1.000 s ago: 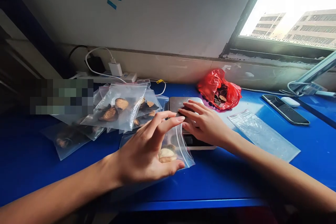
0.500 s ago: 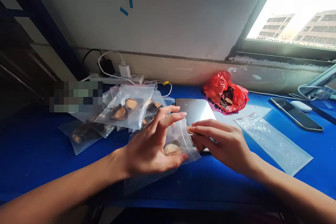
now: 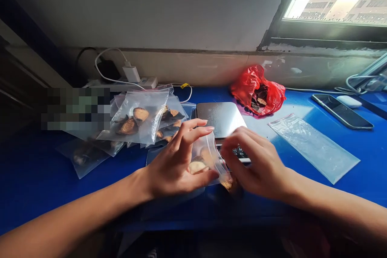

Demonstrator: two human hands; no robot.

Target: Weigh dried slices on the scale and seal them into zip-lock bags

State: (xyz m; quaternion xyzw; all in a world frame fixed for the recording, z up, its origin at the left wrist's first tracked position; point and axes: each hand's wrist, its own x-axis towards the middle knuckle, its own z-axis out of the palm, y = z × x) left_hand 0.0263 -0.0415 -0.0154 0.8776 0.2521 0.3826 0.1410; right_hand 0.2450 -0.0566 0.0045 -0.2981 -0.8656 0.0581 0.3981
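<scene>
My left hand [image 3: 184, 165] is closed around a clear zip bag [image 3: 214, 151], thumb below and fingers above, its mouth facing right. Pale dried slices [image 3: 198, 166] lie inside it. At the bag's mouth, my right hand [image 3: 255, 157] has its fingers curled in, slightly blurred; whatever they hold is hidden. Just below these fingers, a brown dried slice [image 3: 226, 184] shows at the lower corner of the mouth; whether the hand touches it I cannot tell. Behind both hands stands a small digital scale [image 3: 222, 119] with a steel plate, its buttons partly covered by my right hand.
Several filled zip bags [image 3: 133, 119] are piled at the left. A red plastic bag [image 3: 256, 90] holding dark dried pieces sits at the back. To the right lie an unfilled clear bag [image 3: 314, 147], a phone [image 3: 341, 111] and a white case [image 3: 349, 101]. A power strip [image 3: 121, 85] runs along the wall.
My right hand's fingers have curled inward, and the brown slice now shows lower, beneath them. My left hand keeps its hold on the bag. The view has shifted slightly.
</scene>
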